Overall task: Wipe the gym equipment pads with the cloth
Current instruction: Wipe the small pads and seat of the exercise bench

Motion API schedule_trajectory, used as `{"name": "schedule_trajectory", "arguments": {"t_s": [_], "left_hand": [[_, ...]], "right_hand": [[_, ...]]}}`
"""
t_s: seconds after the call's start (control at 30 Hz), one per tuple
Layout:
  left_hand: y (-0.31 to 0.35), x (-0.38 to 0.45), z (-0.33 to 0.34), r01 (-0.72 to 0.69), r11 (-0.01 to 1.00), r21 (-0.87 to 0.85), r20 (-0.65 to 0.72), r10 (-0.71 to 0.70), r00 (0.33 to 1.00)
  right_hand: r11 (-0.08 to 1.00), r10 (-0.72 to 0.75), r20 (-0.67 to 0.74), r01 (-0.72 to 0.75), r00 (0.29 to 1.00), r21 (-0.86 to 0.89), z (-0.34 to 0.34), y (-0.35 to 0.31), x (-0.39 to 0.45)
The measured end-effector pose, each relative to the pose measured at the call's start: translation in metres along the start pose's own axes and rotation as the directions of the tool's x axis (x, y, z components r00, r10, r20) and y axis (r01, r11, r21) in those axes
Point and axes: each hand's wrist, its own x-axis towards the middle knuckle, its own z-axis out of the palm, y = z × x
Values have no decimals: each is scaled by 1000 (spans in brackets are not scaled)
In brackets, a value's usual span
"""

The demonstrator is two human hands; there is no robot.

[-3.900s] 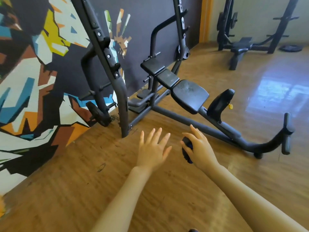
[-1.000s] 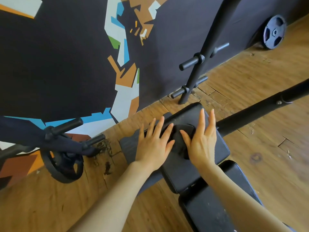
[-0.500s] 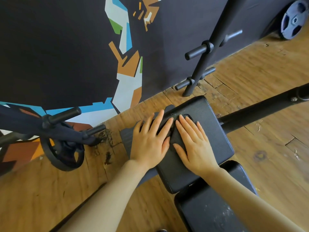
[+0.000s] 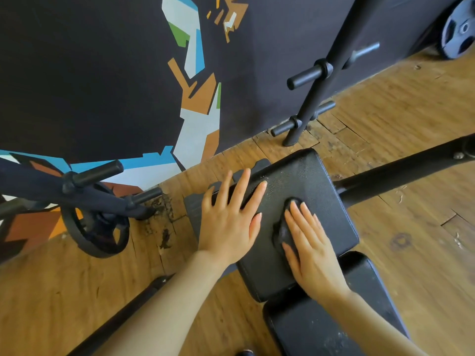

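Note:
A black padded bench section (image 4: 305,176) sits in the middle of the view, with a second, dustier pad (image 4: 316,327) just below it. My right hand (image 4: 312,249) lies flat with straight fingers on a small dark cloth (image 4: 281,231), pressing it onto the upper pad. The cloth shows only at the hand's left edge and fingertips. My left hand (image 4: 228,219) rests flat, fingers spread, on the pad's left edge.
A dark metal upright (image 4: 317,80) with pegs stands behind the pad on the wooden floor. A frame bar (image 4: 401,168) runs off to the right. A weight plate (image 4: 96,229) hangs on a peg at the left; another plate (image 4: 458,29) leans at the top right.
My right hand has slid the cloth down and to the right across the upper pad. My left hand stays at the pad's left edge.

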Motion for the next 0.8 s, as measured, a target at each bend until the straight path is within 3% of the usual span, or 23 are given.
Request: {"name": "schedule_trajectory", "arguments": {"t_s": [0.23, 0.47, 0.67, 0.8], "left_hand": [[0, 4, 2, -9, 1000, 27, -5, 9, 1000], [2, 2, -1, 1, 999, 45, 7, -2, 1000], [0, 6, -4, -3, 999, 52, 13, 2, 1000], [0, 7, -6, -35, 997, 69, 37, 32, 999]], "right_hand": [[982, 188, -117, -185, 975, 31, -2, 2, 98], [992, 129, 7, -129, 992, -7, 1, 3, 17], [982, 187, -82, -189, 979, -16, -14, 15, 103], [975, 220, -63, -218, 973, 33, -7, 12, 72]]}}
